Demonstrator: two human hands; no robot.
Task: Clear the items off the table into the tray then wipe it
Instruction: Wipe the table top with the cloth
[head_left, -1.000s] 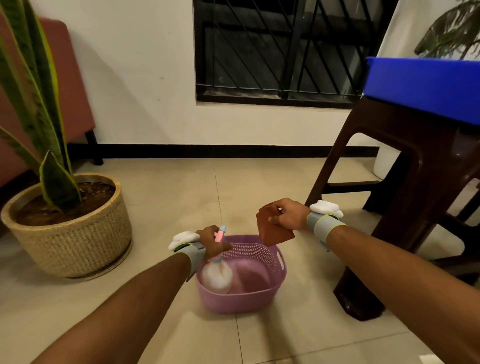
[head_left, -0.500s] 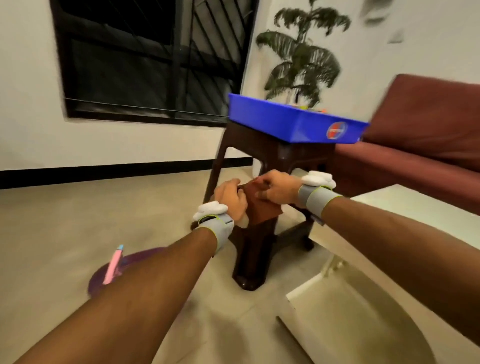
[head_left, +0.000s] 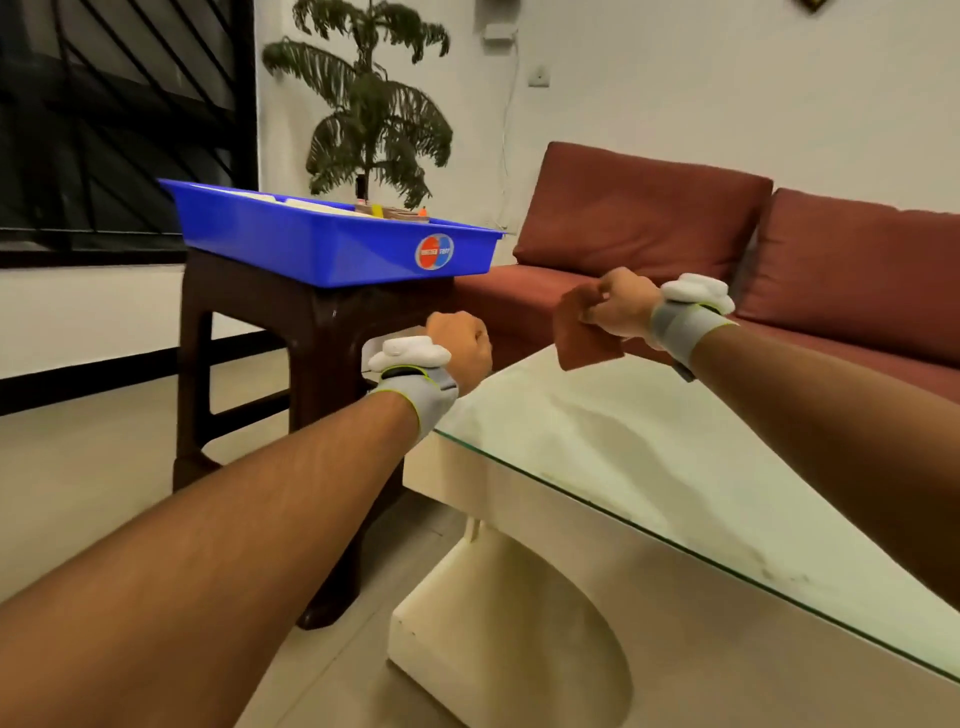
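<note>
My right hand (head_left: 618, 309) grips a brown cloth (head_left: 584, 332), which hangs just above the far end of the glass-topped cream table (head_left: 675, 467). My left hand (head_left: 460, 345) is curled into a fist with nothing in it, hovering beside the table's left corner. A blue tray (head_left: 337, 244) with several items inside rests on a dark brown stool (head_left: 291, 332) to the left of the table.
A maroon sofa (head_left: 675, 234) runs behind the table. A potted palm (head_left: 374, 104) stands in the corner behind the tray. A barred window (head_left: 114, 114) fills the upper left. Beige tiled floor (head_left: 78, 467) lies to the left of the stool.
The view has swung right from the floor basket and spray bottle to the table. My left hand let go of the cloth and drew away; my right hand carried the cloth over the table.
</note>
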